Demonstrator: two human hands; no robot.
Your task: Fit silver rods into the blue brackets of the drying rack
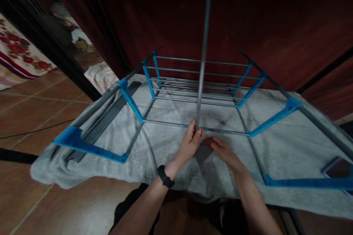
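Left hand (191, 140) and right hand (222, 148): counted as two
Held rod (203, 55): came to one
Blue brackets (273, 119): reached eight, split four left and four right
Upper side rails (325, 130): made two
Lower side rails (256, 158): made two
Crossbars (224, 131): numbered at least six, too crowded at the far end for exactness
Loose rods (107, 120): formed one bundle, packed too tightly to count singly
Wristband (165, 177): came to one
Grey blanket (171, 147): came to one
Floral cloth (20, 49): came to one

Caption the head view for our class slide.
Left hand gripping a grey rod, right hand close by, with a blue-bracketed rack on grey cloth.
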